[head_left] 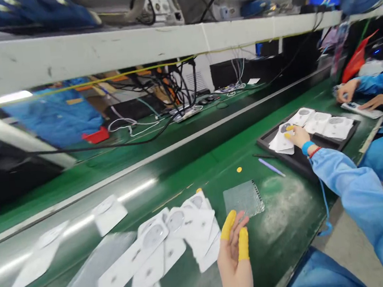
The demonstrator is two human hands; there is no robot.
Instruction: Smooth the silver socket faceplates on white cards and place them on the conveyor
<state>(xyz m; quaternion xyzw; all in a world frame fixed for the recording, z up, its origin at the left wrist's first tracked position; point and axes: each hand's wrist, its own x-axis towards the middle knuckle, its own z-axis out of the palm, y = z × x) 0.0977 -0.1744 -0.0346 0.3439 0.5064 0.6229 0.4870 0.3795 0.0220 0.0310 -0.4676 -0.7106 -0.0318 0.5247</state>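
My left hand [235, 253] hovers low at the bench's near edge, palm up, fingers stretched out with yellow finger cots, holding nothing. It is right beside a spread pile of white cards with round windows [177, 236]. My right hand [296, 136], in a blue sleeve with a blue wristband, reaches into a black tray [301, 161]. Its cot-covered fingertips pinch the top white card of a small stack [280, 144]. More white cards [326, 124] lie in a row further back in the tray.
A clear textured sheet [243, 198], a loose yellow finger cot [239, 169] and a lilac stick [272, 168] lie on the green bench. White cards [110, 213] ride the shiny belt at left. A co-worker's hands [346, 90] work at far right. Cables and a shelf rail lie behind.
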